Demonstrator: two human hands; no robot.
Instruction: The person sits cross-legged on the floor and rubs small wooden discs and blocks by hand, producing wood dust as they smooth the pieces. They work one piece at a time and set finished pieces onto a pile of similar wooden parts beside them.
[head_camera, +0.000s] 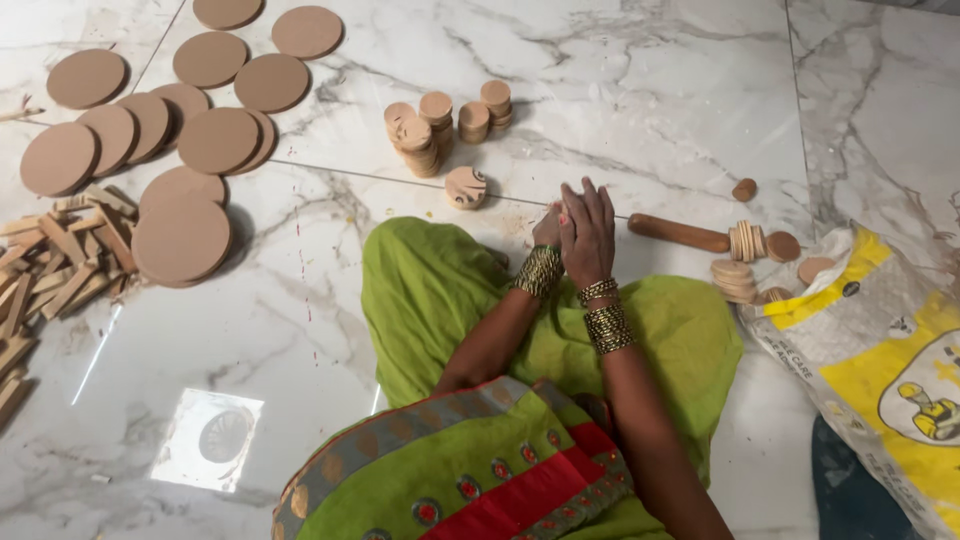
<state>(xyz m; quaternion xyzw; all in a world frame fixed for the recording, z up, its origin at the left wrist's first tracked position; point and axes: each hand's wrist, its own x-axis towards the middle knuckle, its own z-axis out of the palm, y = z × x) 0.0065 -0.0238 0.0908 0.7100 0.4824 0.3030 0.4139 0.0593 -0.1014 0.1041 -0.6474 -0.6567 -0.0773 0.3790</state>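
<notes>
White marble floor tiles (650, 80) with grey veining fill the head view, and a person sits on them in a green cloth with a red and grey patterned border (480, 470) spread over the lap. Right of the fingers and lower down lies a white woven sack (880, 340) with yellow panels and a small printed figure; the frame edge cuts it off, and its print is too small to make out. The right hand (587, 235) lies flat, fingers straight and together, pointing away from the body, and covers most of the left hand (547, 228), so whether the palms press something between them cannot be told. Just right of the fingertips a wooden rolling-pin-shaped handle (680, 233) lies on the floor, its long axis running left to right and tilting slightly down toward the right, where thin wooden rings (745, 242) sit against it. Beyond the fingertips stand short stacks of small wooden discs (440, 125), with one carved disc (465, 187) just left of them. Far left of the fingers lie large flat brown round boards (180, 240) and a heap of wooden sticks (55, 265), partly cut off.
</notes>
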